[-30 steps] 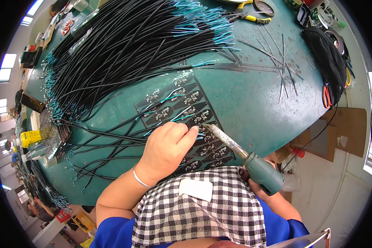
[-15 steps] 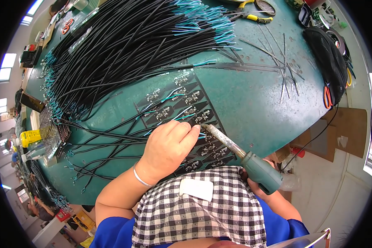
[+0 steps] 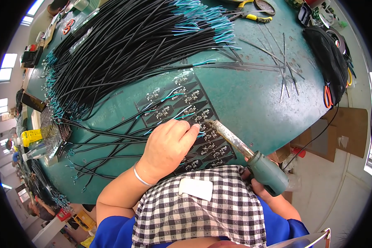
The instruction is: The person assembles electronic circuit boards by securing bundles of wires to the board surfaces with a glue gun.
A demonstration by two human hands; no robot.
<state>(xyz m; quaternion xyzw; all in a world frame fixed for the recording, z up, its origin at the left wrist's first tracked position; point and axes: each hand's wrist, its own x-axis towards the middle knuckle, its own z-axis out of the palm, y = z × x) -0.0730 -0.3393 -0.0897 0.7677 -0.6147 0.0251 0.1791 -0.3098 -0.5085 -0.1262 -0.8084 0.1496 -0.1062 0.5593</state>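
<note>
Over a panel of small black circuit boards (image 3: 202,155), my left hand (image 3: 165,144) is closed in a pinch. The end of a black cable (image 3: 130,139) runs into its fingers, and blue wire tips (image 3: 201,134) stick out beside them. My right hand (image 3: 258,189) grips the green handle of a soldering iron (image 3: 269,173), mostly hidden behind it. The iron's bent tip sits close to my left fingertips, above the panel; whether it touches a board is too small to tell. Other cables with bared blue and white wires lie across the upper boards.
A big bundle of black cables (image 3: 111,49) covers the table's far left. Pliers with yellow handles (image 3: 256,18) and thin dark strips (image 3: 283,66) lie at the far right. A black pouch (image 3: 324,62) rests along the right edge. Bottles (image 3: 31,137) stand at the left.
The soldering iron has shifted slightly right, its tip drawing a little away from my left fingertips. My left hand stays nearly where it was.
</note>
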